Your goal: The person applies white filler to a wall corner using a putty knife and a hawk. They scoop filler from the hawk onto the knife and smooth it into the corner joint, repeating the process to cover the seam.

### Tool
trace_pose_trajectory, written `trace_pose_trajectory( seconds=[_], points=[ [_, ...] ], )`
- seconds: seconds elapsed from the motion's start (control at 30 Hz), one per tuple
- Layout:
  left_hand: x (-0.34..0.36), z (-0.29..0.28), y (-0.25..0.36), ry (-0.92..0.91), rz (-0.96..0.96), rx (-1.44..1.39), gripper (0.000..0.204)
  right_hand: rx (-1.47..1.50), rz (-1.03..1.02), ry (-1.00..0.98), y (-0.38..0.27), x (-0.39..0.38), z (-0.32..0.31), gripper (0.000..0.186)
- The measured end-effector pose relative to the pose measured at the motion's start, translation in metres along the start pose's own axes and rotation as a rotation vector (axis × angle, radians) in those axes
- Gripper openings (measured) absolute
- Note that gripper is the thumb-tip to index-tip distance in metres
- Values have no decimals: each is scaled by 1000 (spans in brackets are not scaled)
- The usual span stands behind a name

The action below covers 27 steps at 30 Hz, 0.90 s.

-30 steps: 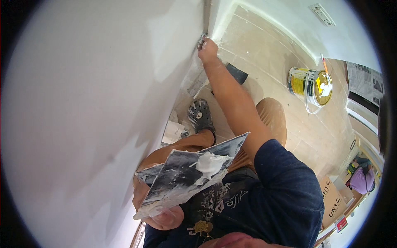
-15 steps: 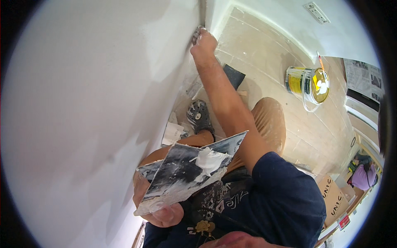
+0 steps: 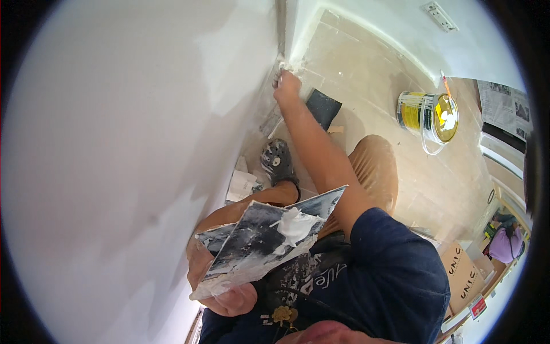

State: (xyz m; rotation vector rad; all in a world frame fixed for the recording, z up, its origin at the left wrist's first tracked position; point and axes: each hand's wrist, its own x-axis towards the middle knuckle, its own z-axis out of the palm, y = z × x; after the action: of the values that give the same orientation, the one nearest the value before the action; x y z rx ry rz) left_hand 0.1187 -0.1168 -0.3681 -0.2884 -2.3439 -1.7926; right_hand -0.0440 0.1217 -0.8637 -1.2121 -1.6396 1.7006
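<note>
My left hand (image 3: 232, 301) grips a flat dark plasterer's hawk (image 3: 243, 246) by its lower end, thumb over the whitened edge. A mound of white plaster (image 3: 295, 226) lies on the board, and dried white smears coat its rim. My right arm stretches out to the far corner. There my right hand (image 3: 287, 86) is closed low against the white wall (image 3: 132, 143), close to the floor; what its fingers hold is hidden. White residue marks the fingers and the wall's foot beside them.
A lidded paint bucket (image 3: 427, 117), with an orange-handled tool on top, stands on the tiled floor (image 3: 366, 74). A dark sheet (image 3: 323, 109) lies beside my right forearm. Cardboard boxes (image 3: 461, 275) and a person in purple (image 3: 506, 243) are at the right. An outlet (image 3: 440, 16) is on the far wall.
My right hand has come down along the wall's foot, back toward me. The hawk has shifted very slightly right and down, still in my left hand.
</note>
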Motion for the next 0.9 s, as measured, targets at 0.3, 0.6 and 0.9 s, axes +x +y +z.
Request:
trace_pose_trajectory(
  seconds=[0.3,0.6,0.9],
  points=[
    [3,3,-6,17,-33,10,42,-891,-240,-89,-22,21,23,1],
    [-1,-4,5,0,-52,-18,38,876,643,170,-146,-11,16,7],
    [-5,-21,-9,-14,-117,-4,35,958,483,142,-266,-42,-5,8]
  ],
)
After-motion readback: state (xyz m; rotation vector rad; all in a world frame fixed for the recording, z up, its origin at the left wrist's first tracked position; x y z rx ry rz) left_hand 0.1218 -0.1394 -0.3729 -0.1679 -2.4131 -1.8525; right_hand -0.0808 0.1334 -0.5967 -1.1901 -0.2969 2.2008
